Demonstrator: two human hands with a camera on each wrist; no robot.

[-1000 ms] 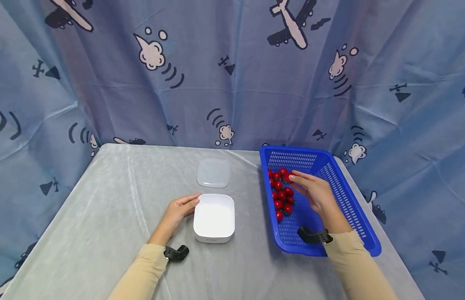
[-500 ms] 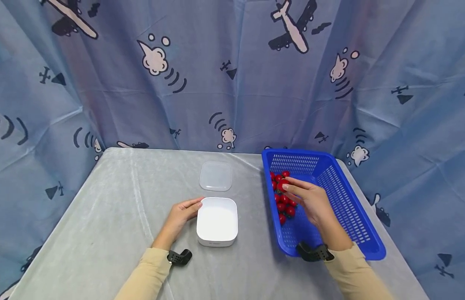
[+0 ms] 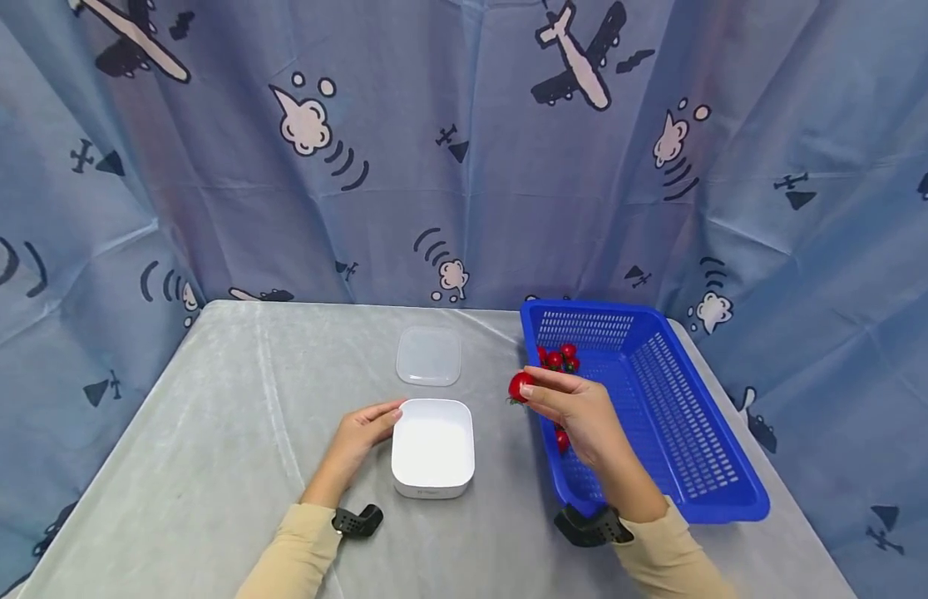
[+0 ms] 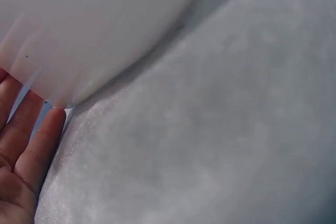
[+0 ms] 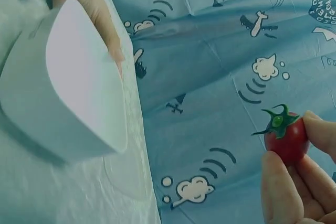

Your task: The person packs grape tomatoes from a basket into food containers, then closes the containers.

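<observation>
My right hand (image 3: 580,416) pinches a cherry tomato (image 3: 520,388) between thumb and fingertips, just past the left rim of the blue basket (image 3: 684,399). Up close in the right wrist view, the tomato (image 5: 292,141) is red, with a green leafy top. A white square container (image 3: 432,492) with rounded corners stands uncovered on the table, left of the basket. Against its left side rests my left hand (image 3: 359,434); in the left wrist view the fingers (image 4: 44,142) lie nearly straight along the container wall (image 4: 105,35).
Several more tomatoes (image 3: 555,360) lie along the basket's left side, partly hidden by my right hand. Behind the container, a translucent square lid (image 3: 429,356) lies flat on the pale tablecloth (image 3: 209,433). A blue patterned curtain (image 3: 404,166) hangs beyond the table.
My right hand has moved left and nearer with the tomato, from over the basket to beyond its left rim. My left hand has stayed at the container.
</observation>
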